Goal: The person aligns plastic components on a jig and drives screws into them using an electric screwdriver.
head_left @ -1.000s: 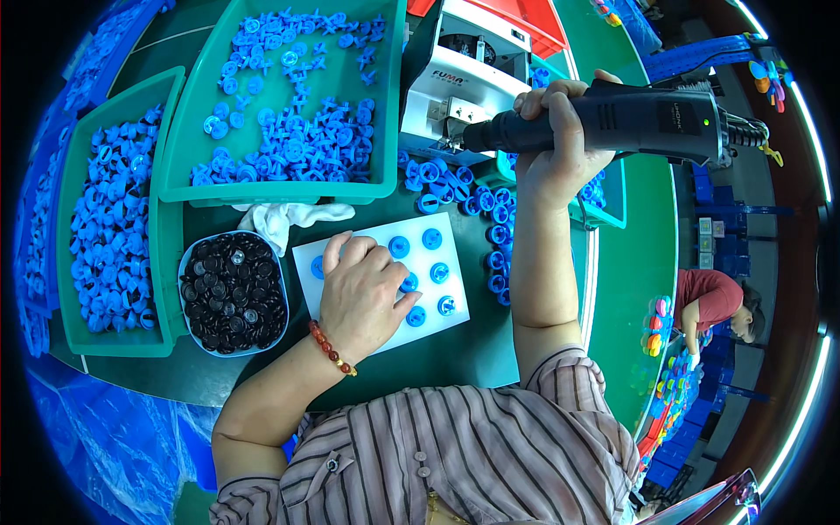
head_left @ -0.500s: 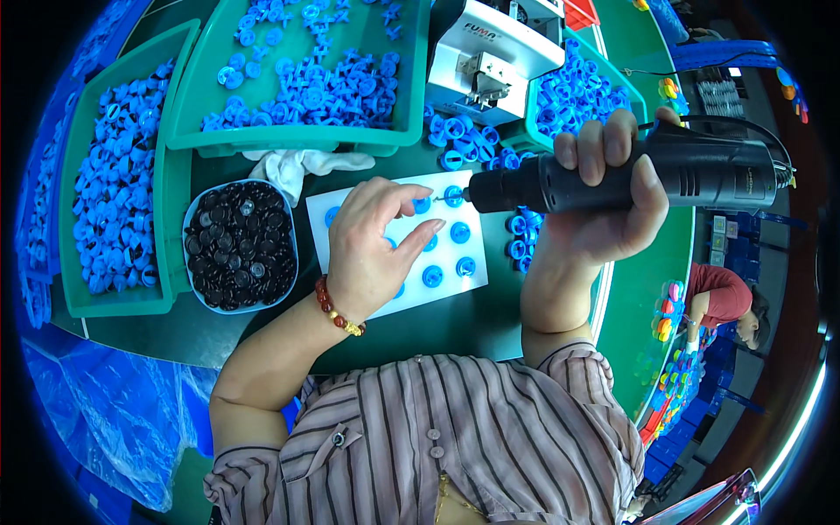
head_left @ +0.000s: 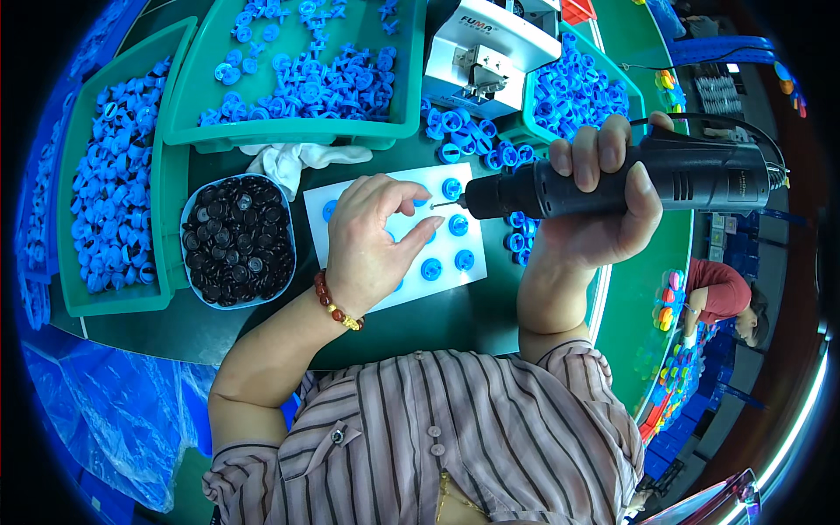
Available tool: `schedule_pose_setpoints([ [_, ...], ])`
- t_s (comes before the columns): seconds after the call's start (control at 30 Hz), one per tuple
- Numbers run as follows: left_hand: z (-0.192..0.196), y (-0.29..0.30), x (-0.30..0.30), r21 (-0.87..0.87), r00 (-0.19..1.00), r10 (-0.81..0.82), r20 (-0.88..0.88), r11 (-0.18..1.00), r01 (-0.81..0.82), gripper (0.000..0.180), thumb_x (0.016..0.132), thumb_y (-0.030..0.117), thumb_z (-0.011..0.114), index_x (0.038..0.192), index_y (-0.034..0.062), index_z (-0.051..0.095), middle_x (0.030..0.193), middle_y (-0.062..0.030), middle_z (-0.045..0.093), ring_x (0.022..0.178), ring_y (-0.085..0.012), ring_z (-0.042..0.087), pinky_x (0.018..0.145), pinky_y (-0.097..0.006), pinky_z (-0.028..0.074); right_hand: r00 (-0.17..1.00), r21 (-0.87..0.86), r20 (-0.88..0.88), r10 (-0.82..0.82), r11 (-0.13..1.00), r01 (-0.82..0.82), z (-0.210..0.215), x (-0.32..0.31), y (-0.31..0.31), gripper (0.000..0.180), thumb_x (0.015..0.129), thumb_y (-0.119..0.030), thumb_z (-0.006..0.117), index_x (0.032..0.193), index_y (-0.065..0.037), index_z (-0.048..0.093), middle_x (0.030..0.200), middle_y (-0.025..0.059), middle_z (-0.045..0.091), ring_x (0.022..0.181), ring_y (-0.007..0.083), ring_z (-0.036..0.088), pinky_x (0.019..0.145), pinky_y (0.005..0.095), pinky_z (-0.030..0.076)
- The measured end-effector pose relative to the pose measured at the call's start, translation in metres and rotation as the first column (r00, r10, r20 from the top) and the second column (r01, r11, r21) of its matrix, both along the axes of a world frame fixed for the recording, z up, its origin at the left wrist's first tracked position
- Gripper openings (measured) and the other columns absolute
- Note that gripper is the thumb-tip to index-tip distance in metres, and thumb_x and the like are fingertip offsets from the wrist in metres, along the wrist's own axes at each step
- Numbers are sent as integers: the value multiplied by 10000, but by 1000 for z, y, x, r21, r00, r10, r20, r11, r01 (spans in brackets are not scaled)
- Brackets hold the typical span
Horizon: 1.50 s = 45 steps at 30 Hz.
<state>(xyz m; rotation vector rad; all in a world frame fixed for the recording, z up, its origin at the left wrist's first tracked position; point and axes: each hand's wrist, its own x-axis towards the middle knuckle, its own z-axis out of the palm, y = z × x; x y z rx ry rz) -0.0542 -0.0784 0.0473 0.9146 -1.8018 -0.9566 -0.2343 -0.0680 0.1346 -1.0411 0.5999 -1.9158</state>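
My right hand [head_left: 604, 188] is wrapped round a black electric screwdriver [head_left: 700, 172], held nearly level above the work. Its thin bit points left and ends near the fingertips of my left hand [head_left: 372, 232]. That hand hovers over a white board [head_left: 459, 254] with its thumb and forefinger apart and nothing visible between them; its other fingers are partly hidden. Round blue plastic parts sit in rows on the board, such as one blue part [head_left: 458, 225] below the screwdriver's nose. My left hand and wrist cover some of them. Whether a screw is on the bit is too small to tell.
Left of the board stands a tub of black round caps [head_left: 238, 302]. Green bins [head_left: 289, 137] of blue parts lie behind and to the left. A white machine [head_left: 490, 52] and loose blue rings [head_left: 468, 131] are at the back, near a white glove [head_left: 297, 162]. A co-worker [head_left: 722, 293] sits far right.
The screwdriver has dipped slightly toward me, its bit now just off the blue part it was beside. My left hand has hardly moved.
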Motion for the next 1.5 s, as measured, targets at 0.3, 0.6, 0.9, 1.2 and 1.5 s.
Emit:
schedule_pose_setpoints([
  [0.3, -8, -2, -1, -56, 997, -11, -75, 998, 7, 169, 670, -4, 776, 782, 34, 655, 717, -70, 610, 689, -220, 573, 649, -333, 439, 1000, 0, 26, -16, 1000, 17, 0, 1, 3, 541, 838, -160, 555, 1329, -168, 326, 839, 65, 480, 639, 172, 529, 655, 385, 461],
  [0.6, -6, -3, 1, -146, 1000, 8, 0, 989, -8, 176, 646, -2, 782, 712, 51, 628, 716, -64, 609, 686, -234, 566, 636, -341, 412, 999, -20, -47, 28, 999, -29, -2, 2, 5, 565, 835, -152, 575, 1335, -164, 312, 838, 69, 482, 622, 179, 527, 645, 393, 465],
  [0.9, -9, -2, 1, -188, 1000, 4, -20, 982, -8, 158, 643, 34, 784, 726, 73, 655, 722, -38, 618, 697, -227, 556, 644, -353, 394, 997, -33, -60, 42, 998, -44, -4, 2, 10, 592, 834, -154, 584, 1345, -164, 285, 856, 80, 481, 637, 184, 534, 654, 398, 463],
  [1.2, 10, -3, 8, -194, 962, 14, 273, 980, 41, 246, 615, 145, 815, 821, 110, 686, 786, -20, 594, 809, -225, 538, 785, -374, 356, 993, -27, -119, 13, 1000, -16, -9, 0, 19, 609, 835, -141, 602, 1352, -165, 280, 858, 86, 482, 642, 182, 535, 665, 393, 465],
  [1.5, -1, 8, 6, -197, 847, -17, 531, 970, 143, 273, 591, 204, 820, 822, 116, 706, 849, -8, 576, 922, -219, 503, 849, -402, 314, 989, 78, -143, 26, 997, -15, -36, 7, 21, 611, 804, -106, 644, 1305, -143, 295, 826, 86, 506, 630, 183, 551, 644, 376, 491],
])
